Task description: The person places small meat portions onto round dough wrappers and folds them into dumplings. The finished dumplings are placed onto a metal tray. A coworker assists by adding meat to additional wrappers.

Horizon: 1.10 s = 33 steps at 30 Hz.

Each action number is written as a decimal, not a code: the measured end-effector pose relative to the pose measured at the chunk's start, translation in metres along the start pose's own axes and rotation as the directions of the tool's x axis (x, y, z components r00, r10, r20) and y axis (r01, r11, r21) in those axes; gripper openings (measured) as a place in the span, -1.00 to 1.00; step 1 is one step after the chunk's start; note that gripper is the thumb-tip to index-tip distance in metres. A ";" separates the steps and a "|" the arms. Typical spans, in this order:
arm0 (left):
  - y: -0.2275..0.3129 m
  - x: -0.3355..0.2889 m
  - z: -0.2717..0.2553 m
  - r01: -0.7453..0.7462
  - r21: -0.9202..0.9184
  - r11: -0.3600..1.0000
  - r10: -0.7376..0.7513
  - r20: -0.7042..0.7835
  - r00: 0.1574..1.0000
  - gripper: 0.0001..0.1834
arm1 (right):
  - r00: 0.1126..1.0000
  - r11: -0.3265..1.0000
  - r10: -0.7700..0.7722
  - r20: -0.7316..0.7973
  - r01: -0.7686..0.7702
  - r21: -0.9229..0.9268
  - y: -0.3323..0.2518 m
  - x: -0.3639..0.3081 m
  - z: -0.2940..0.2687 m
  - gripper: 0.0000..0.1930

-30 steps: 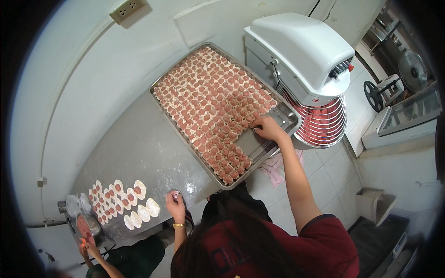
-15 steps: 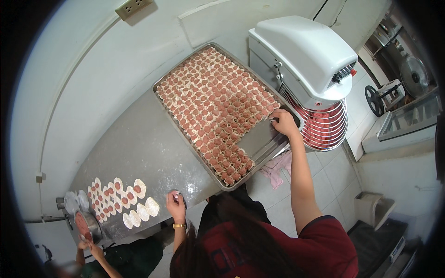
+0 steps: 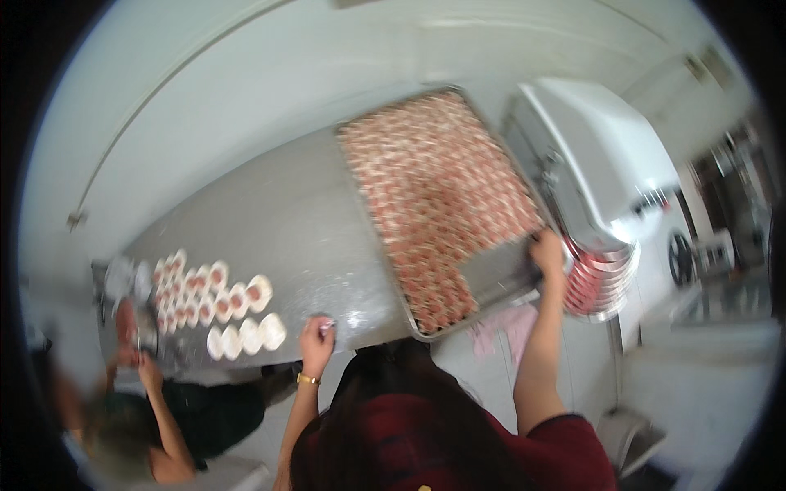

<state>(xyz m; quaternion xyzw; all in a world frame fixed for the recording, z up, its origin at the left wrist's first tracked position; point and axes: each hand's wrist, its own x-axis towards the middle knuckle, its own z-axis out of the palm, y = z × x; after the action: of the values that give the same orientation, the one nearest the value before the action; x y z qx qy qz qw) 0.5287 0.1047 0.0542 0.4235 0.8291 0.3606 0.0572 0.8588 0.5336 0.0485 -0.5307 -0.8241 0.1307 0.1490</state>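
A large metal tray (image 3: 501, 268) holds tight rows of open-topped dumplings (image 3: 442, 184) with pinkish meat filling. My right hand (image 3: 547, 252) is at the tray's near right corner, beside the end of a row. Its fingers are bunched and blurred, so what they pinch is hidden. My left hand (image 3: 316, 342), with a gold watch on the wrist, hovers by the table's front edge. Its fingers are curled around a small pale thing I cannot make out. To its left lie several flat round wrappers (image 3: 250, 334), and behind them rows of wrappers topped with meat (image 3: 221, 304).
A co-worker's hands (image 3: 139, 364) are at a metal bowl of pink filling (image 3: 125, 326) on the far left. A white mixer (image 3: 602, 155) with a wire guard stands right of the tray. A pink cloth (image 3: 514, 326) hangs below the tray. The metal table (image 3: 270, 196) meets the wall behind.
The view has swung, so the table and tray sit further right in the picture and are blurred. More of the co-worker shows. My right hand stays at the tray's corner.
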 end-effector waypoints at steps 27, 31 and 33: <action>-0.443 0.149 -0.400 0.761 0.107 0.640 -0.510 -0.682 0.525 -0.81 | 0.385 0.366 -0.912 0.141 0.611 0.702 -0.729 -0.021 0.228 -0.66; -0.494 0.168 -0.411 0.801 0.111 0.588 -0.615 -0.582 0.532 -0.80 | 0.313 0.341 -0.936 0.160 0.696 0.632 -0.842 -0.042 0.302 -0.69; -0.507 0.175 -0.412 0.821 0.099 0.563 -0.679 -0.512 0.527 -0.79 | 0.276 0.303 -0.951 0.139 0.748 0.591 -0.879 -0.053 0.327 -0.68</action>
<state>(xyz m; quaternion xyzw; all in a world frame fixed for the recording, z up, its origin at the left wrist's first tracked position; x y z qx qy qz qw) -0.0823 -0.1846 0.0659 -0.0667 0.9684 0.2369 -0.0409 0.0192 0.1125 0.0702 0.1085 -0.9357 0.3204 0.1002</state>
